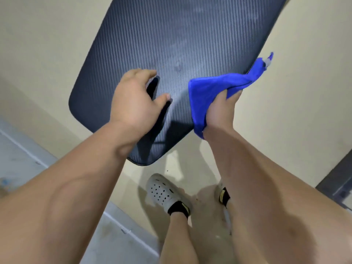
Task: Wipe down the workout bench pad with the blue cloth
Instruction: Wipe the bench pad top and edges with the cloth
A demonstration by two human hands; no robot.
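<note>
The dark bench pad point(171, 44) with a woven texture runs from the near centre up to the top right. My left hand point(133, 100) hovers just over its near end with relaxed fingers, holding nothing. My right hand point(221, 109) grips the bunched blue cloth point(215, 88) at the pad's right edge. One corner of the cloth trails off past the edge to the upper right. The cloth hides most of my right fingers.
Below the pad is a cream floor point(38, 44). My feet stand close under the pad's near end, in a white perforated clog point(163, 191) and black socks. A grey ledge point(24, 153) runs along the lower left. A dark frame point(337, 178) sits at the right edge.
</note>
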